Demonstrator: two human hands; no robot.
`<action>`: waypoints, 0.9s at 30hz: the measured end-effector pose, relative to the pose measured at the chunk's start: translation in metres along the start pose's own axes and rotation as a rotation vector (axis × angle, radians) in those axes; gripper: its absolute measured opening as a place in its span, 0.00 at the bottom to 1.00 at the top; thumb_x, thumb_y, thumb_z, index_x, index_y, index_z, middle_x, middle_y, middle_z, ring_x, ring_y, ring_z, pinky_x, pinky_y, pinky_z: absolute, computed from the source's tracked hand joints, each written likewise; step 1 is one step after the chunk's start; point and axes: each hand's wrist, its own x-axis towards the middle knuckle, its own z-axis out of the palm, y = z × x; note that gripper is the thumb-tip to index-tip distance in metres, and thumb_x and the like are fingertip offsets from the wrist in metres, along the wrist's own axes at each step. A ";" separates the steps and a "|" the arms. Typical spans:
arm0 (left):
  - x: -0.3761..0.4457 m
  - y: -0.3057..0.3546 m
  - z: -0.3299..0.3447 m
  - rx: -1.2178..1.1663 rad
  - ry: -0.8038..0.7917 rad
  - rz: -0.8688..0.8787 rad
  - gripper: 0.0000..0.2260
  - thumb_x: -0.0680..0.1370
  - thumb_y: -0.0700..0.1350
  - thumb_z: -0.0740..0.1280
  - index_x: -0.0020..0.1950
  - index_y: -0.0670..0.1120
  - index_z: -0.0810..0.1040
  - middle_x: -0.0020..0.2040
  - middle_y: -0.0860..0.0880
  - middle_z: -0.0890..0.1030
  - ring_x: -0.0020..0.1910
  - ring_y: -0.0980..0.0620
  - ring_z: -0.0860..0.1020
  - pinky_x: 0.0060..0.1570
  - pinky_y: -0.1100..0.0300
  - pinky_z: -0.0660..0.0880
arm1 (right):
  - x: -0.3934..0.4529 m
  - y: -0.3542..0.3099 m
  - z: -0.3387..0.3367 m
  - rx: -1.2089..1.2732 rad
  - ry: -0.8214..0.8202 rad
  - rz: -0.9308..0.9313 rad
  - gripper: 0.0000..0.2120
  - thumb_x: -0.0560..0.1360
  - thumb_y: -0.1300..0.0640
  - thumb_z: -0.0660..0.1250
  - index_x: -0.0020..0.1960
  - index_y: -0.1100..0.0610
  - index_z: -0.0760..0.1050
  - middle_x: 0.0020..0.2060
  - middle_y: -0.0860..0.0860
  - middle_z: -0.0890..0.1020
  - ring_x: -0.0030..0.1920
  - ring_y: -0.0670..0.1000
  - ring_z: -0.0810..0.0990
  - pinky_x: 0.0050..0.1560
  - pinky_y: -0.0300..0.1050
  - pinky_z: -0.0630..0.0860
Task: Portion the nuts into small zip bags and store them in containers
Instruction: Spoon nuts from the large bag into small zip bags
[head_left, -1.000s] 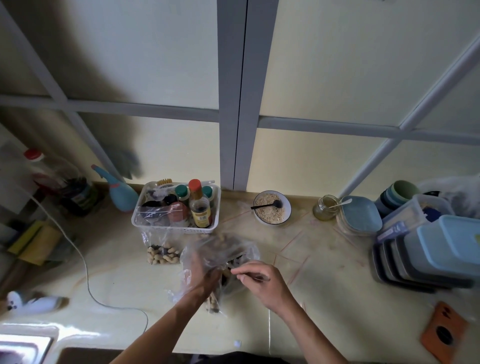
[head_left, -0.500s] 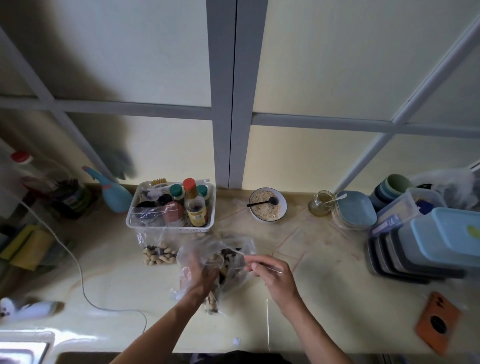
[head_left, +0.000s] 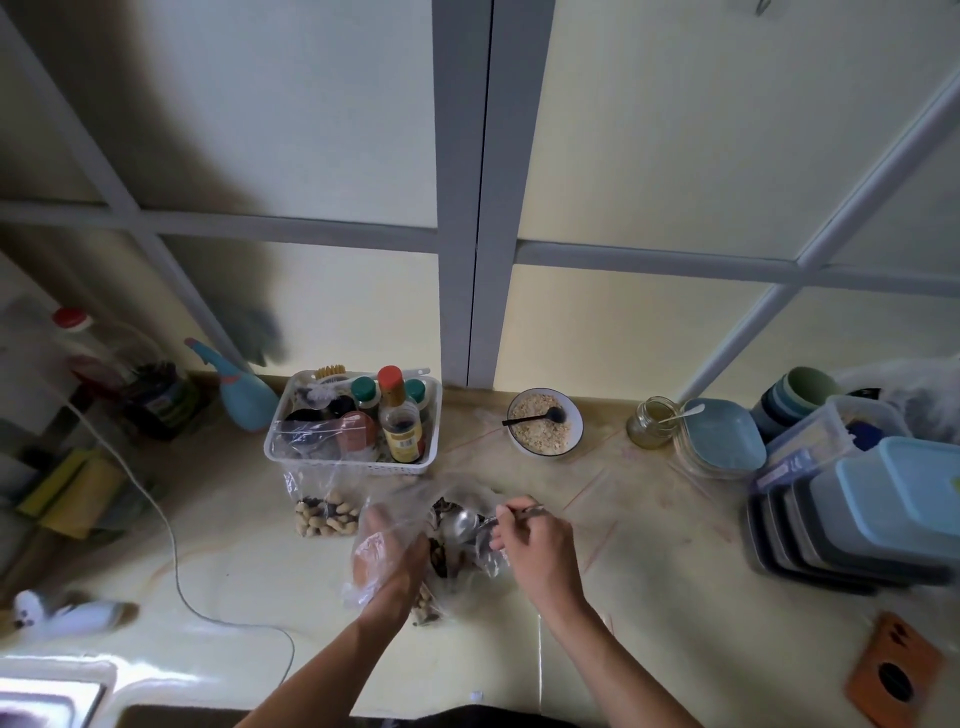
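Head view, left to right: a white cable (head_left: 171, 545) trails well left of the fingers. The left hand (head_left: 392, 553) grips the rim of a clear bag of nuts (head_left: 447, 551), fingers curled inside the plastic. Beyond those fingertips stand a small filled zip bag (head_left: 324, 514) and a white basket (head_left: 291, 452). The right hand (head_left: 532, 535) pinches a metal spoon (head_left: 465, 519), bowl possibly inside the bag. Stacked containers (head_left: 878, 509) sit far right.
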 end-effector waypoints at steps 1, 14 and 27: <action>-0.001 0.002 -0.002 -0.037 -0.016 0.014 0.14 0.79 0.45 0.67 0.46 0.57 0.62 0.38 0.48 0.75 0.33 0.52 0.74 0.29 0.56 0.72 | 0.003 -0.003 0.004 -0.016 -0.015 -0.012 0.09 0.82 0.54 0.66 0.46 0.55 0.80 0.30 0.46 0.85 0.33 0.38 0.84 0.39 0.36 0.80; 0.005 0.003 -0.013 -0.004 -0.051 -0.033 0.15 0.77 0.57 0.62 0.57 0.52 0.62 0.47 0.45 0.78 0.41 0.48 0.77 0.33 0.56 0.75 | 0.048 -0.022 0.040 -0.412 -0.099 -0.237 0.15 0.83 0.46 0.64 0.46 0.58 0.75 0.34 0.52 0.79 0.34 0.52 0.81 0.32 0.38 0.69; 0.005 0.013 -0.018 -0.043 -0.062 0.309 0.20 0.78 0.46 0.68 0.61 0.63 0.61 0.46 0.57 0.73 0.45 0.62 0.75 0.38 0.60 0.77 | 0.028 0.015 0.083 -0.184 -0.049 -0.264 0.05 0.81 0.55 0.65 0.48 0.53 0.78 0.35 0.48 0.82 0.35 0.47 0.80 0.38 0.32 0.68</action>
